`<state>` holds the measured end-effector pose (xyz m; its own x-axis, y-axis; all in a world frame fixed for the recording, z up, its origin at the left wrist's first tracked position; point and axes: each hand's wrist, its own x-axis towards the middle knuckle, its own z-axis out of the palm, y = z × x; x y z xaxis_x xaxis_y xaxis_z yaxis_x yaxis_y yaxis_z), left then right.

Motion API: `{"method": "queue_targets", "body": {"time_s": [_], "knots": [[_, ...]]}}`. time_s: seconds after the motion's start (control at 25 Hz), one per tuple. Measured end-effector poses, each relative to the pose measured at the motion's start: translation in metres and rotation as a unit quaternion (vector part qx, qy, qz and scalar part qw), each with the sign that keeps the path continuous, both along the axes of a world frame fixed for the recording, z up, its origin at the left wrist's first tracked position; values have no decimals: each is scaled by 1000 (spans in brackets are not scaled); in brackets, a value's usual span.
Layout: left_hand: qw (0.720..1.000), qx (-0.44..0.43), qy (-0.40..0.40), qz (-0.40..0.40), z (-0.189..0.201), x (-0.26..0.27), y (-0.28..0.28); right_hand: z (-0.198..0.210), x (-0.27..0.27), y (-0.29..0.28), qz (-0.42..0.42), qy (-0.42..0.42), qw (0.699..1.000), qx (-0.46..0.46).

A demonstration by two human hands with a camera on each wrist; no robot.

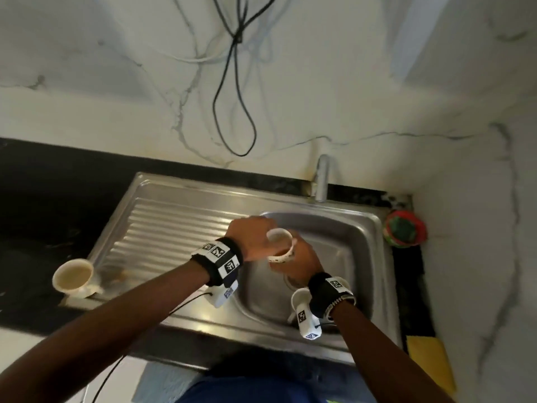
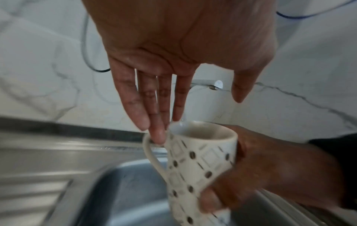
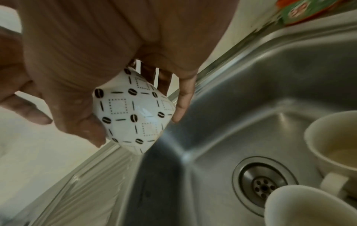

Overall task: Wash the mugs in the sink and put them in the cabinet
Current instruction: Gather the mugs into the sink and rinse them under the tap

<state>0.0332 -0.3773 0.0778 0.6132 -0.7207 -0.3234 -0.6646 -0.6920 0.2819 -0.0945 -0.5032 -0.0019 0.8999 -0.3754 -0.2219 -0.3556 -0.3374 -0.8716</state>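
Observation:
My right hand (image 1: pixel 299 261) grips a white mug (image 1: pixel 280 242) with a dark bean-and-square pattern, tilted above the steel sink basin (image 1: pixel 343 257). In the right wrist view my right hand (image 3: pixel 81 107) wraps the mug (image 3: pixel 133 116) with thumb and fingers. My left hand (image 2: pixel 158 107) is flat, fingers straight, and its fingertips (image 2: pixel 156 133) touch the mug (image 2: pixel 201 160) at the rim by the handle. Two more cream mugs (image 3: pixel 332 145) (image 3: pixel 301 206) lie in the basin near the drain (image 3: pixel 264 185). Another cream mug (image 1: pixel 74 276) stands upright at the drainboard's left end.
The faucet (image 1: pixel 322 178) stands behind the basin, with no water visible. A red and green container (image 1: pixel 405 232) sits at the sink's right edge, against the marbled wall. The ribbed drainboard (image 1: pixel 162 228) lies left of the basin. Black cables (image 1: pixel 232 97) hang on the wall.

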Motion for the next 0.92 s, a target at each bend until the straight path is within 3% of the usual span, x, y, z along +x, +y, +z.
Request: {"method": "queue_targets", "body": {"time_s": [0.2, 0.32, 0.44, 0.56, 0.76, 0.92], "knots": [[996, 5, -5, -88, -1, 55, -109, -16, -12, -49, -154, -1, 988, 27], [992, 17, -1, -123, -12, 69, -159, -28, -12, -66, -198, -7, 980, 34], [994, 44, 15, -102, -32, 75, -185, -37, -13, -78, -193, 7, 980, 47], [995, 17, 27, -91, -47, 82, -192, -44, -8, -85, -171, 6, 984, 43], [986, 20, -43, -162, -56, 99, -180, -47, 15, -89, -130, -3, 990, 50], [984, -14, -37, -175, -71, 115, -167, -44, 27, -95, -88, -11, 994, 56]]}}
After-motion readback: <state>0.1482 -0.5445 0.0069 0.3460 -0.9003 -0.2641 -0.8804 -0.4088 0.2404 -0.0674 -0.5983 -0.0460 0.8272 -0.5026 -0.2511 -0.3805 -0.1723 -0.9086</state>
